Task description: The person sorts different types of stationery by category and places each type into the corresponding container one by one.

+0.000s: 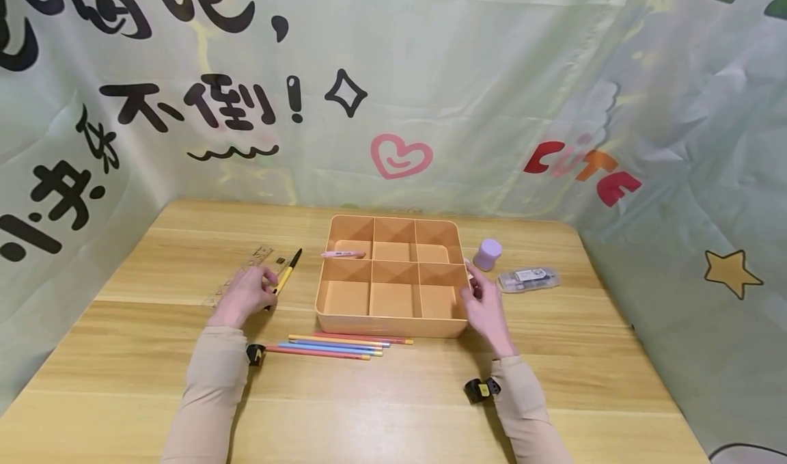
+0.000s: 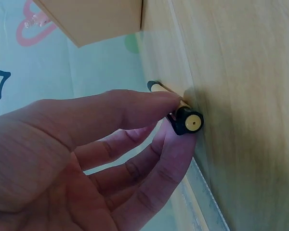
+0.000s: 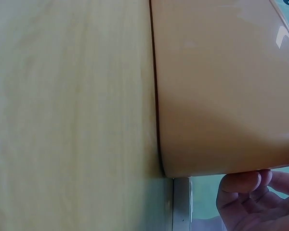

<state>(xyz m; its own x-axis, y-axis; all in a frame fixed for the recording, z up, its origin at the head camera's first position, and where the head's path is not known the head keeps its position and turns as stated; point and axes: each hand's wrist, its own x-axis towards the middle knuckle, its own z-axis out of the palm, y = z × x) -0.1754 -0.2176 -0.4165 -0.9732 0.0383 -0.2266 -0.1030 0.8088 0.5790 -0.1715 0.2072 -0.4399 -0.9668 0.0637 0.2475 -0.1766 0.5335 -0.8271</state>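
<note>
My left hand (image 1: 246, 293) pinches a yellow pen with black ends (image 1: 285, 276) between thumb and fingers, left of the box. In the left wrist view the pen's round end (image 2: 193, 122) faces the camera. My right hand (image 1: 487, 307) is at the right wall of a peach six-compartment box (image 1: 393, 326); its fingertips (image 3: 243, 182) touch the wall, with loosely bent fingers. A pink pen (image 1: 343, 254) lies across the box's left rim and middle divider. Beneath the left hand is a clear ruler (image 1: 261, 253), partly hidden.
Several colored pencils (image 1: 332, 348) lie in front of the box. To its right stand a purple round container (image 1: 488, 254) and a clear case (image 1: 529, 279) with a label. A small dark item (image 1: 281, 260) lies by the ruler. Printed cloth (image 1: 492, 95) hangs around the table.
</note>
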